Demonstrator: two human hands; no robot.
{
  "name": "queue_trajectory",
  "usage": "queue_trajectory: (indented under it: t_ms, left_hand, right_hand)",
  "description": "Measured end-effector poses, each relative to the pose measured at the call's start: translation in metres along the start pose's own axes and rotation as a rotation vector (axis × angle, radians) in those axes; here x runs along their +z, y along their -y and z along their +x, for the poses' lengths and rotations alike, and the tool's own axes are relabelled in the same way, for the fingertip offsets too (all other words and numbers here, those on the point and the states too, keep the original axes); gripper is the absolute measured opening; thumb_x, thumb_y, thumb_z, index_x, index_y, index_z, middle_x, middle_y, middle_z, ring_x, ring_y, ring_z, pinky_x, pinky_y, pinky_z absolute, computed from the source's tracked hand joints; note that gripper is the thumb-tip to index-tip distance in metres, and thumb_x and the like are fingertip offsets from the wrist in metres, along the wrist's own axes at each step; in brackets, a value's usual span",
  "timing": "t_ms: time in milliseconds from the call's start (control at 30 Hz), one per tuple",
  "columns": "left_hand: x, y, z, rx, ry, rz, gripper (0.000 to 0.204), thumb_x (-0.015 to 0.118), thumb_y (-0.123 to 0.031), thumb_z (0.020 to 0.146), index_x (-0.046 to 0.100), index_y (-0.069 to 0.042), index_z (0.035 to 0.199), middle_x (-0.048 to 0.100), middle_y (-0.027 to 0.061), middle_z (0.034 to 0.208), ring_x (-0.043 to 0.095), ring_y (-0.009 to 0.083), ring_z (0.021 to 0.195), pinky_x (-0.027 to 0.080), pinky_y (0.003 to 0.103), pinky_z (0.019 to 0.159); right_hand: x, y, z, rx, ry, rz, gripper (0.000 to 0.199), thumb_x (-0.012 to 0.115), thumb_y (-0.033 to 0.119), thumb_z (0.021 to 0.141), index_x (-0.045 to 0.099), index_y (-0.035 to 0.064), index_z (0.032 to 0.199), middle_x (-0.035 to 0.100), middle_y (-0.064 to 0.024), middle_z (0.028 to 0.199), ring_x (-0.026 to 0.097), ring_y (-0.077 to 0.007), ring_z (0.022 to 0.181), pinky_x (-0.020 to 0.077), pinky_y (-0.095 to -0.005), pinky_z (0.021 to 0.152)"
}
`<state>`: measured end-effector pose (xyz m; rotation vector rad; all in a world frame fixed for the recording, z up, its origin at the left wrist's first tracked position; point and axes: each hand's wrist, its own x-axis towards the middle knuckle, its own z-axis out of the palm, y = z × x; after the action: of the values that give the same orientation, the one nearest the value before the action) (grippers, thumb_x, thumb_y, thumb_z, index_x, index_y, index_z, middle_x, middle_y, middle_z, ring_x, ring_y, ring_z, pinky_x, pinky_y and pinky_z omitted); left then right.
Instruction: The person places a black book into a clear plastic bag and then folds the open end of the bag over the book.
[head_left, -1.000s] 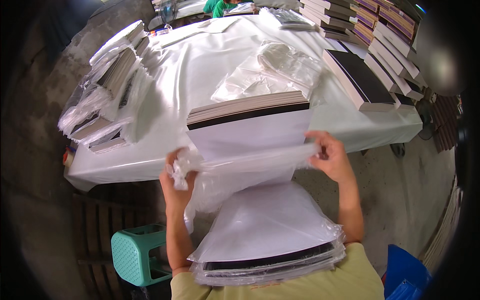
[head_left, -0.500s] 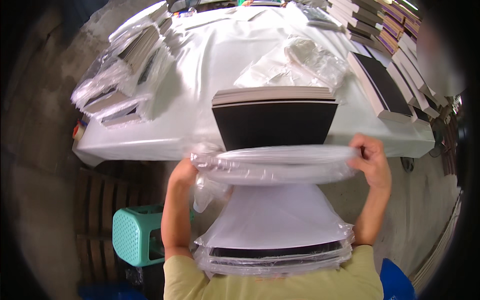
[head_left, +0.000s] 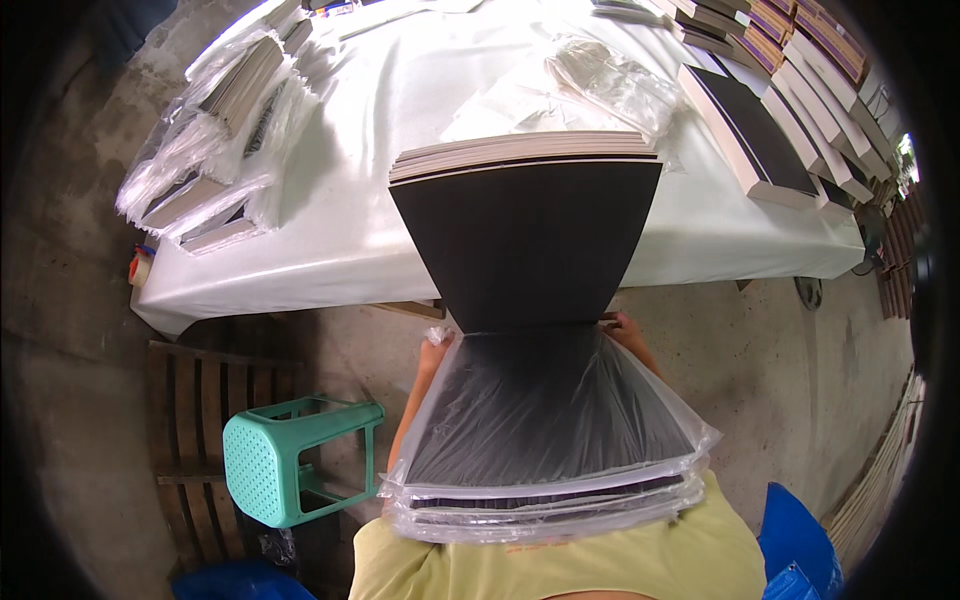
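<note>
A thick stack of black boards (head_left: 525, 230) with pale edges stands in front of me, its far end over the table. Clear film of a plastic bag (head_left: 560, 400) covers black board on the near side, reaching down to my chest. Several film-wrapped layers (head_left: 545, 505) lie at the lower end. My left hand (head_left: 436, 348) is closed on bunched film at the left of the bag's upper edge. At the right of that edge my right hand (head_left: 622, 328) has its fingers closed by the film, partly hidden behind the boards.
A white-covered table (head_left: 350, 240) lies ahead. Bagged board packs (head_left: 215, 150) are piled at its left, loose clear bags (head_left: 610, 90) beyond the stack, and unwrapped black boards (head_left: 755, 135) at the right. A green plastic stool (head_left: 285, 460) lies on its side at lower left.
Both hands have moved down and closer together, bringing the gathered film toward me. More of the black stack shows, and black replaces the white surface below it.
</note>
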<state>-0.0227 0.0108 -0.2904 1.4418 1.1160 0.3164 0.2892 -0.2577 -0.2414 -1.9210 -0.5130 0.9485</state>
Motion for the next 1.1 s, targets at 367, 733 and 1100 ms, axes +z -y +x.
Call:
queue_trajectory:
  t_ms: [367, 733, 1100]
  left_hand:
    - [-0.032, -0.278, -0.156, 0.549, 0.363, -0.675, 0.079, 0.044, -0.049, 0.082, -0.005, -0.019, 0.137, 0.036, 0.0207, 0.129, 0.041, 0.0311, 0.115, 0.034, 0.039, 0.091]
    - [0.001, -0.302, -0.165, 0.383, 0.439, -0.612, 0.056, 0.065, -0.027, 0.076, 0.04, -0.003, 0.12, 0.047, 0.0108, 0.116, 0.044, 0.0221, 0.108, 0.035, 0.036, 0.09]
    - [0.021, -0.299, -0.161, 0.206, 0.283, -0.614, 0.045, 0.073, -0.013, 0.068, 0.05, -0.003, 0.106, 0.054, 0.0066, 0.099, 0.048, 0.0176, 0.096, 0.039, 0.032, 0.082]
  right_hand:
    - [-0.012, 0.268, -0.111, -0.671, 0.547, 0.006, 0.032, 0.071, 0.009, 0.069, 0.057, 0.0051, 0.097, 0.051, 0.0021, 0.073, 0.046, -0.0062, 0.065, 0.0395, -0.0204, 0.062]
    - [0.068, 0.322, -0.116, -0.969, 0.097, 0.037, 0.03, 0.062, 0.006, 0.075, 0.049, 0.0025, 0.103, 0.06, -0.0061, 0.07, 0.055, -0.0112, 0.062, 0.0438, -0.0237, 0.058]
    - [0.057, 0.323, -0.124, -0.788, 0.138, 0.164, 0.044, 0.064, 0.017, 0.076, 0.046, 0.0072, 0.115, 0.06, -0.0008, 0.083, 0.055, -0.0094, 0.068, 0.033, -0.0256, 0.078]
